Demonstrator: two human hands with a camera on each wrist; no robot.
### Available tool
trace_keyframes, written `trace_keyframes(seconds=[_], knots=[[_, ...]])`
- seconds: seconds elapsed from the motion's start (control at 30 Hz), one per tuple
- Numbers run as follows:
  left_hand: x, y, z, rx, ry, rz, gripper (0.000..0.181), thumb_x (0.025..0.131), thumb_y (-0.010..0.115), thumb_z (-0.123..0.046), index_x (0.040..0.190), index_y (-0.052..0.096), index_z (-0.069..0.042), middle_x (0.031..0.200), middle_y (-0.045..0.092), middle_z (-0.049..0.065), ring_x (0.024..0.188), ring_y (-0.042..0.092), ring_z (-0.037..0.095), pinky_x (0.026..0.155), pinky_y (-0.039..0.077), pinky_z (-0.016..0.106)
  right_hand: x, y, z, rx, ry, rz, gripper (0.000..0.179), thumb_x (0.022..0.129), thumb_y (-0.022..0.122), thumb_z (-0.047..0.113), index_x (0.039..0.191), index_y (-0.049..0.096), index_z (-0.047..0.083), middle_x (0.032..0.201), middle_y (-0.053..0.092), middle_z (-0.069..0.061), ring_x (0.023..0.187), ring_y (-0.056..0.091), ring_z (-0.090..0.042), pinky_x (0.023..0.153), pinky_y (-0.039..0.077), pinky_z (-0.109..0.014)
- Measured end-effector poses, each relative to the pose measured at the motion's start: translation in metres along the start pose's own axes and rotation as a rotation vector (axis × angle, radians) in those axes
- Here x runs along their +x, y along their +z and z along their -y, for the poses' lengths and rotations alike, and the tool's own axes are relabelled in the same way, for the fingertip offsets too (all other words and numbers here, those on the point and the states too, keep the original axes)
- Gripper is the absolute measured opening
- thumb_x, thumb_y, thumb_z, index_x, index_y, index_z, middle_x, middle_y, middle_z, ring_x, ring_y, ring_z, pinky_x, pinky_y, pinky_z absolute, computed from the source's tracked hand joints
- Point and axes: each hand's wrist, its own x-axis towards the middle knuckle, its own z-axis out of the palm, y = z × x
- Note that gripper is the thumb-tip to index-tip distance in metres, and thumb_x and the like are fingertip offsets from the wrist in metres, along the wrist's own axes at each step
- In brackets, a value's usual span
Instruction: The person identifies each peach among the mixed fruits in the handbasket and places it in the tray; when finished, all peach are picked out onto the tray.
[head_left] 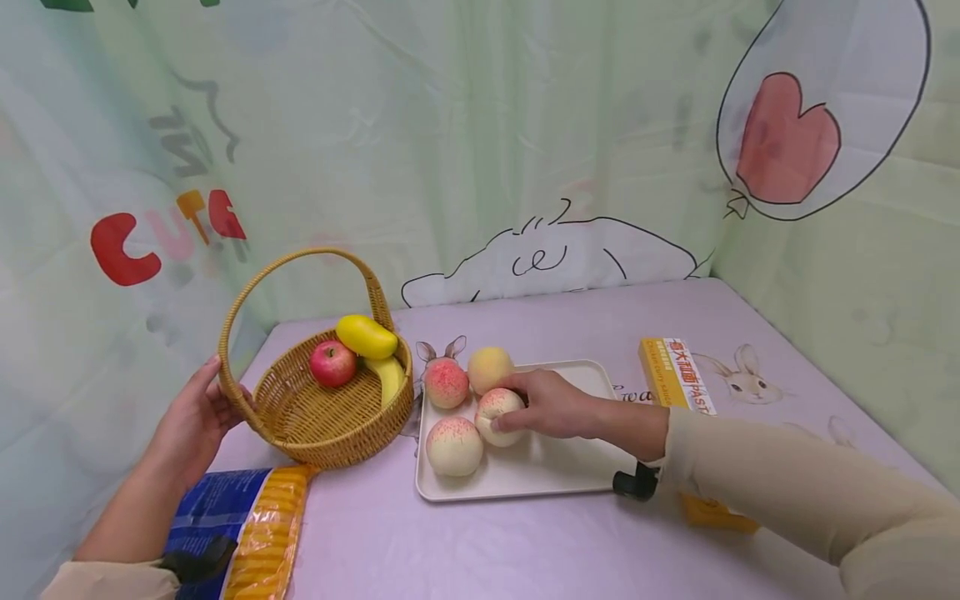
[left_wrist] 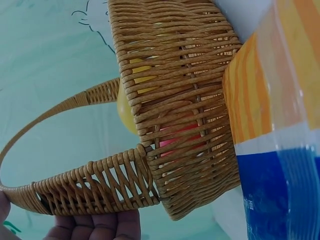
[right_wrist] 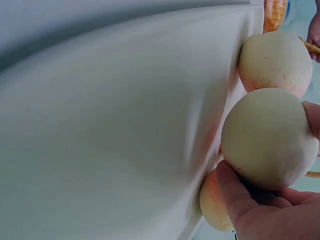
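Observation:
My right hand (head_left: 558, 406) pinches a pale peach (head_left: 492, 407) with a red-speckled top, between thumb and fingers, over the left part of a white tray (head_left: 551, 468). Around it sit a pale peach (head_left: 453, 447), a redder peach (head_left: 446, 383) and a yellow peach (head_left: 491, 367). In the right wrist view the gripped peach (right_wrist: 267, 137) hides part of the fingers. With my left hand (head_left: 191, 429) I hold the side of the handle of a wicker basket (head_left: 315, 425). Inside the basket are a red apple (head_left: 333, 364), a yellow mango (head_left: 366, 337) and a banana (head_left: 388, 379).
A blue and orange plastic packet (head_left: 262, 525) lies in front of the basket, under my left forearm. To the tray's right is a yellow pasta box (head_left: 663, 375), partly covered by my right sleeve. Printed curtains (head_left: 480, 150) enclose the table's back and sides.

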Motion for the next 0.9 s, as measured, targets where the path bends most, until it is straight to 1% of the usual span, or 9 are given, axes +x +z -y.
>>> trace_keyframes(seconds=[0.13, 0.23, 0.43, 0.57, 0.7, 0.8, 0.87, 0.9], knots=[[0.0, 0.001, 0.001, -0.022, 0.012, 0.009, 0.044, 0.11, 0.036, -0.054, 0.099, 0.066, -0.024, 0.085, 0.07, -0.006, 0.09, 0.066, 0.01, 0.089, 0.05, 0.021, -0.002, 0.001, -0.002, -0.001, 0.018, 0.016, 0.049, 0.086, 0.084, 0.032, 0.127, 0.069, 0.009, 0.104, 0.072, 0.003, 0.092, 0.062, -0.011, 0.084, 0.052, -0.029], [0.0, 0.002, 0.001, -0.026, 0.011, 0.011, 0.043, 0.109, 0.036, -0.055, 0.101, 0.066, -0.025, 0.085, 0.069, -0.007, 0.09, 0.066, 0.01, 0.088, 0.05, 0.021, -0.002, 0.002, -0.004, 0.002, 0.029, 0.026, 0.05, 0.086, 0.084, 0.033, 0.128, 0.069, 0.01, 0.105, 0.073, 0.003, 0.093, 0.062, -0.011, 0.085, 0.051, -0.03], [-0.001, 0.003, 0.0, -0.032, 0.018, 0.011, 0.047, 0.109, 0.037, -0.054, 0.095, 0.068, -0.022, 0.084, 0.07, -0.006, 0.09, 0.066, 0.01, 0.089, 0.05, 0.021, -0.001, -0.001, -0.004, -0.01, 0.049, 0.056, 0.053, 0.087, 0.084, 0.037, 0.131, 0.068, 0.012, 0.109, 0.072, 0.003, 0.097, 0.062, -0.012, 0.089, 0.051, -0.033], [-0.002, 0.005, 0.0, -0.034, 0.026, 0.008, 0.049, 0.11, 0.037, -0.054, 0.093, 0.068, -0.02, 0.085, 0.071, -0.006, 0.09, 0.066, 0.01, 0.089, 0.05, 0.02, -0.004, -0.008, -0.003, -0.019, 0.063, 0.066, 0.059, 0.089, 0.081, 0.042, 0.135, 0.065, 0.01, 0.12, 0.071, -0.001, 0.11, 0.063, -0.019, 0.098, 0.051, -0.04], [-0.003, 0.007, -0.001, -0.045, 0.026, 0.0, 0.041, 0.11, 0.038, -0.053, 0.101, 0.066, -0.024, 0.09, 0.07, -0.009, 0.093, 0.066, 0.008, 0.09, 0.049, 0.019, -0.009, -0.02, 0.001, -0.027, 0.088, 0.039, 0.067, 0.092, 0.076, 0.048, 0.14, 0.059, 0.005, 0.136, 0.066, -0.013, 0.125, 0.062, -0.032, 0.105, 0.05, -0.049], [-0.004, 0.008, -0.002, -0.035, 0.03, -0.053, 0.038, 0.109, 0.04, -0.053, 0.105, 0.065, -0.025, 0.096, 0.067, -0.01, 0.098, 0.063, 0.007, 0.091, 0.047, 0.017, -0.013, -0.029, 0.005, -0.003, 0.105, -0.004, 0.072, 0.095, 0.072, 0.049, 0.146, 0.053, 0.002, 0.143, 0.061, -0.019, 0.131, 0.059, -0.036, 0.107, 0.049, -0.052], [-0.005, 0.01, -0.004, -0.04, 0.035, -0.124, 0.036, 0.108, 0.044, -0.052, 0.106, 0.065, -0.024, 0.098, 0.066, -0.011, 0.101, 0.06, 0.008, 0.091, 0.047, 0.016, -0.016, -0.035, 0.008, 0.021, 0.11, -0.03, 0.072, 0.097, 0.069, 0.049, 0.149, 0.05, 0.002, 0.146, 0.059, -0.02, 0.134, 0.058, -0.036, 0.108, 0.049, -0.052], [-0.006, 0.012, -0.005, -0.069, 0.035, -0.17, 0.034, 0.108, 0.047, -0.051, 0.104, 0.066, -0.022, 0.097, 0.065, -0.01, 0.1, 0.06, 0.009, 0.089, 0.047, 0.016, -0.017, -0.038, 0.01, 0.038, 0.113, -0.041, 0.072, 0.098, 0.068, 0.048, 0.15, 0.048, 0.002, 0.147, 0.058, -0.019, 0.135, 0.057, -0.036, 0.109, 0.049, -0.052]])
